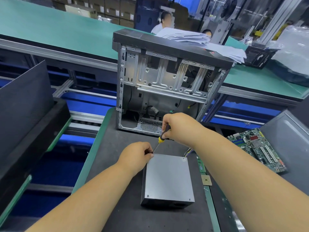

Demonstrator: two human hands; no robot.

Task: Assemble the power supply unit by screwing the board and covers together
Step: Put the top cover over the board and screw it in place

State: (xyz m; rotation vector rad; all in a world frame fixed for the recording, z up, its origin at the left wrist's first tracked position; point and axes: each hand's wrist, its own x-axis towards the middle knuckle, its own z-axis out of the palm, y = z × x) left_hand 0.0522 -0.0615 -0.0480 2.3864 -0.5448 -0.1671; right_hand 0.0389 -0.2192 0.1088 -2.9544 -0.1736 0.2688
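The PSU point(168, 178) lies flat on the dark mat point(113, 164), a rigid metal box, probably heavy. The right hand point(180, 128) grips the screwdriver point(161, 138); the left hand point(137, 155) pinches at its tip, perhaps a screw, at the far-left corner. Best held by its sides.

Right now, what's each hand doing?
Left hand: pinching at the screwdriver tip, on the power supply unit corner.
Right hand: gripping the screwdriver handle.

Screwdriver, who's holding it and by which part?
The right hand grips the screwdriver by its handle; the left hand pinches at its tip, at the cover's corner.
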